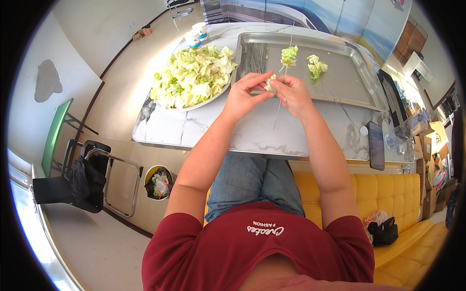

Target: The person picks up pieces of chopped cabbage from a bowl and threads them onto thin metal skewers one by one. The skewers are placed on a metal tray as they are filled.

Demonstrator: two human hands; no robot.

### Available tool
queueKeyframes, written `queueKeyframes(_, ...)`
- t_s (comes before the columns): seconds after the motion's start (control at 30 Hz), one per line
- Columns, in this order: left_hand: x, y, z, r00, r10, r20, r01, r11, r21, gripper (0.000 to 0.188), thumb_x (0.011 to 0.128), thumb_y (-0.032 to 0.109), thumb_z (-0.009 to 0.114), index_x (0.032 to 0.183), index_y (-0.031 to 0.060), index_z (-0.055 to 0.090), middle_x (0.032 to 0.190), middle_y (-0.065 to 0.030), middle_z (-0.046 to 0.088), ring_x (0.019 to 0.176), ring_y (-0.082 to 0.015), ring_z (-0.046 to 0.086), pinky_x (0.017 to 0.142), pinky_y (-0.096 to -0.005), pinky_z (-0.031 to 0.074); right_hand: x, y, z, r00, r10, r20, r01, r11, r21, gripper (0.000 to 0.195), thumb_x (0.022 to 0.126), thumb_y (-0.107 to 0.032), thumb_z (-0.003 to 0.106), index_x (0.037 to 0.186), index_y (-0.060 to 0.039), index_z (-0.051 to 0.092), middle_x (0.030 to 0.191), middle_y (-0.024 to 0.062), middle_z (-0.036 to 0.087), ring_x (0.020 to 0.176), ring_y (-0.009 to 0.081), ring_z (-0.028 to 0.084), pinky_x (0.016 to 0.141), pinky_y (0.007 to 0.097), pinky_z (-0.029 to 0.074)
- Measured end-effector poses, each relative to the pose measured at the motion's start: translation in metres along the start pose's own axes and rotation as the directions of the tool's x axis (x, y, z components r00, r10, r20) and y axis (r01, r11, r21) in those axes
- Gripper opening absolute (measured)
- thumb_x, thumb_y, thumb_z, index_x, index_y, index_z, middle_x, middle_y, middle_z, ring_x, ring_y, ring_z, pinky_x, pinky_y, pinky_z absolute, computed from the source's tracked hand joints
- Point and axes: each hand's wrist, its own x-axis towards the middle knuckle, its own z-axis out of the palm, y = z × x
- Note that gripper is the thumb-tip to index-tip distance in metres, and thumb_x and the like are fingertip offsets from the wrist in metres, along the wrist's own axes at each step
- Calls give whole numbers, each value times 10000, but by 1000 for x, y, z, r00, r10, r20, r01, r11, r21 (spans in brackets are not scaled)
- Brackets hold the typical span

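Between the fingers of my left hand (244, 94) is a small piece of pale cabbage or lettuce leaf (269, 83). My right hand (295, 96) grips a thin metal skewer (277, 117), its thumb close against that leaf piece. Farther up the skewer, a bunched green leaf cluster (289, 54) is threaded on it. The skewer slants over the near edge of a large metal tray (349, 85). In the tray lie a bundle of thin skewers (256, 58) and another leaf cluster (316, 67). Left of my hands stands a plate (196, 106) heaped with torn leaves (194, 76).
Two paper cups (196, 34) stand behind the leaf heap. At the marble-patterned table's (204, 127) right end are a smartphone (376, 145), a white cap (363, 131) and a clear plastic bottle (407, 129). A lined waste bin (159, 182) and folding chair (122, 182) are on the left.
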Motion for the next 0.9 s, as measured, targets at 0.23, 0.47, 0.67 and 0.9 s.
queueKeyframes(0.23,-1,3,-3,986,-160,-49,157,985,-65,394,816,-73,683,1192,42,658,1021,-30,599,897,-94,606,802,-224,528,0,0,0,998,-52,-32,50,997,-67,197,858,-221,727,822,-56,626,604,-48,488,479,9,355,410,195,221)
queueKeyframes(0.47,-1,12,-3,966,-253,-53,239,952,-191,310,830,-37,686,1136,14,674,947,-37,657,862,-95,618,787,-238,526,0,2,-3,993,-101,57,106,989,-105,173,859,-201,724,835,-54,636,613,-46,505,498,10,381,425,190,251)
queueKeyframes(0.67,0,8,-6,959,-284,-23,254,888,-383,268,826,-62,668,1087,-1,663,924,-59,683,856,-123,637,800,-264,527,-2,-3,-3,998,-26,51,30,996,-89,156,863,-184,719,857,-52,637,658,-44,525,526,13,398,431,185,264)
queueKeyframes(0.9,1,-2,-12,942,-327,-79,272,878,-395,151,820,-37,692,963,-4,656,930,-88,694,857,-137,659,798,-267,545,-1,-2,-4,996,-41,75,46,997,-60,173,901,-202,659,909,-31,638,635,-41,501,512,17,374,423,192,240)
